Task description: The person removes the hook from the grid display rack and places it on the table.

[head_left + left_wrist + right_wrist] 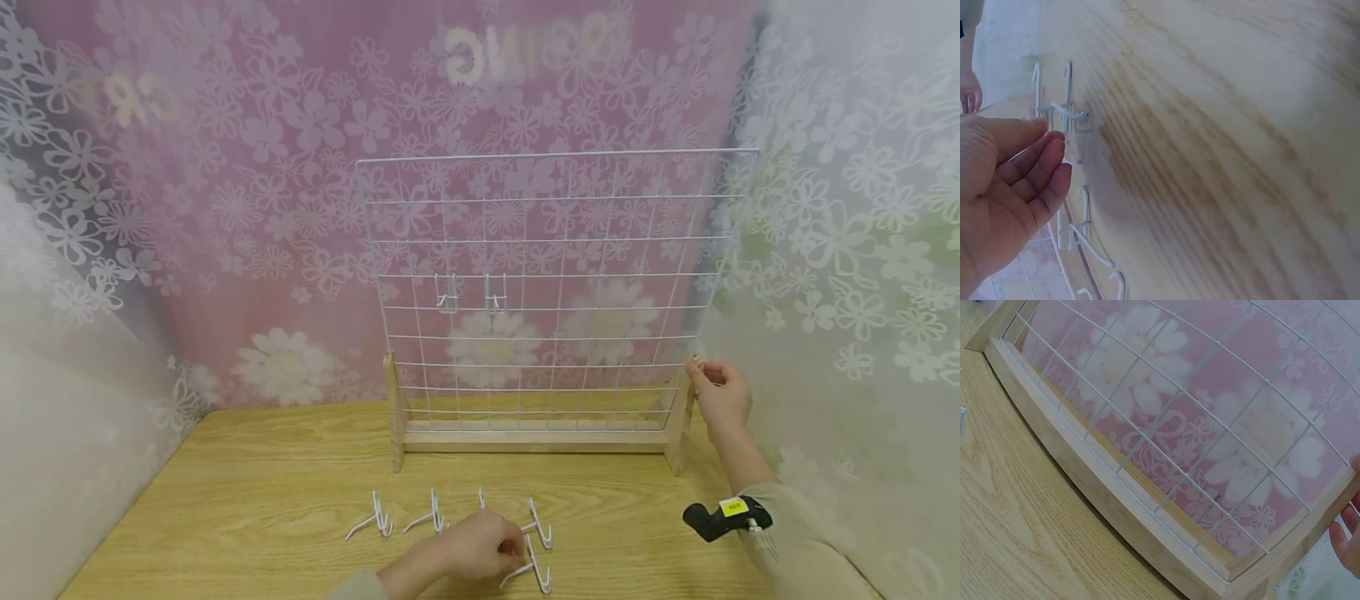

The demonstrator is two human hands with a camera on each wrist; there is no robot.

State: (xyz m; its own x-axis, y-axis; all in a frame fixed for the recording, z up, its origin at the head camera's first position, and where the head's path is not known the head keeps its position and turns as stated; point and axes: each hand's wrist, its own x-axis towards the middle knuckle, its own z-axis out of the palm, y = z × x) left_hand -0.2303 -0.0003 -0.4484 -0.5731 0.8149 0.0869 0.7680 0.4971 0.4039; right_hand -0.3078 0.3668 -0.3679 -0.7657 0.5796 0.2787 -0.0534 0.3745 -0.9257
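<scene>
A white wire grid panel (pixel 540 292) stands upright in a wooden base (pixel 536 442). The right hand (pixel 722 400) pinches the top of the base's right upright (pixel 678 425); only its fingertips (pixel 1350 519) show at the edge of the right wrist view. Low in the head view, the left hand (pixel 483 546) hovers at a row of white wire hooks. Its thumb and loosely bent fingers (pixel 1054 181) are right beside a white hook (pixel 1067 94), with a gap between them. Two hooks (pixel 447 296) (pixel 496 296) hang on the grid.
More loose hooks lie on the wood-grain table (pixel 225 483), among them one hook at the left (pixel 378 517) and another nearer the front (pixel 536 571). A pink floral curtain (pixel 300 208) hangs close behind the grid, and a pale floral sheet (pixel 847 333) borders the right side.
</scene>
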